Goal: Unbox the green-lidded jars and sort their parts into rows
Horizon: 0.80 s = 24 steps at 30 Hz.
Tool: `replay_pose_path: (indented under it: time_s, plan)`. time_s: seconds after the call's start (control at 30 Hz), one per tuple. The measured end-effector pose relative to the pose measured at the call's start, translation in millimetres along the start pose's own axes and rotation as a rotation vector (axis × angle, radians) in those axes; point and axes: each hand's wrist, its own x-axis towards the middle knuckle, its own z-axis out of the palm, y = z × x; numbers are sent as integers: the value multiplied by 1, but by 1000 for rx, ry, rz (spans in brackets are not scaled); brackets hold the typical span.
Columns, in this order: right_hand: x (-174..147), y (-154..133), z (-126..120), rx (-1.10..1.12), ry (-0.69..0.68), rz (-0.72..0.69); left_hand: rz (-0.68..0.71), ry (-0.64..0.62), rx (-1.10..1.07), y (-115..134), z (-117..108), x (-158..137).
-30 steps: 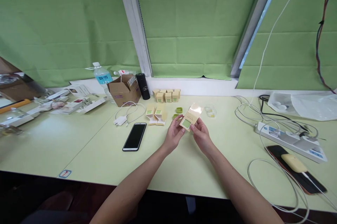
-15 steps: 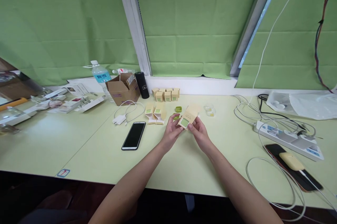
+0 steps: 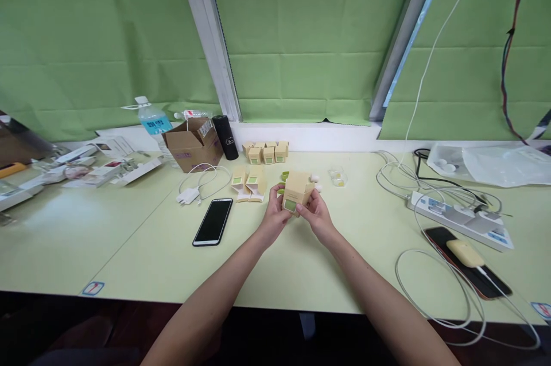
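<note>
Between my two hands is a small tan cardboard box (image 3: 295, 187) with a green label or window near its lower end. My left hand (image 3: 275, 214) grips its left side, and my right hand (image 3: 317, 214) grips the right side with the thumb on the front. Its flaps stand up and spread at the top. Behind it, partly hidden, are green pieces (image 3: 284, 175) and small white round pieces (image 3: 315, 178). To the left stand two similar open boxes (image 3: 255, 180). A clear plastic holder with yellow bits (image 3: 338, 176) lies to the right.
Several folded tan boxes (image 3: 268, 154) stand at the back near the wall. A phone (image 3: 213, 222), a charger with cable (image 3: 188, 196), a brown carton (image 3: 193, 148) and a black cylinder (image 3: 226, 137) are left. At right are a power strip (image 3: 458, 220), cables and another phone (image 3: 439, 237).
The box in my hands has gone from a flat-looking, tilted pose to a more upright, opened-out shape. White round pieces now show behind it. The view has shifted slightly.
</note>
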Motion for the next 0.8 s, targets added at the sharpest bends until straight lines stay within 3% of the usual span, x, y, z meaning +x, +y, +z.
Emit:
replay_pose_path:
  time_s: [0.27, 0.47, 0.7, 0.8]
  plan:
    - [3, -6, -3, 144, 112, 92, 33, -43, 28, -13, -5, 4]
    - [4, -11, -8, 264, 109, 137, 59, -98, 1, -15, -4, 3]
    - [6, -9, -5, 314, 130, 144, 248, -106, 326, -21, -6, 3]
    - [7, -10, -6, 339, 147, 161, 490, 6, 694, -21, -7, -2]
